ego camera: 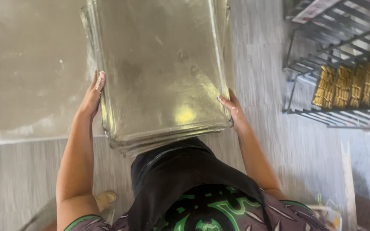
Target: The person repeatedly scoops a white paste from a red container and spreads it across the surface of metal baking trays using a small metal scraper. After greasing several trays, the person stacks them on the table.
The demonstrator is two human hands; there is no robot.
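I hold a stack of several large metal baking trays [159, 64] in front of my body, their greasy, scratched top surface facing up. My left hand [93, 96] grips the stack's left edge, fingers dusted with flour. On the right edge near the front corner, my right hand [232, 109] grips the stack. The stack's near end rests against my black apron [172, 171]. The trays hang partly over the edge of a floured work table [26, 68] on the left.
A wire rack [339, 64] stands at the right with golden baked pieces [356, 83] on a shelf. Grey plank flooring [270, 64] lies below. A light shoe [105, 199] shows by my left arm. A pale board [348, 179] leans at lower right.
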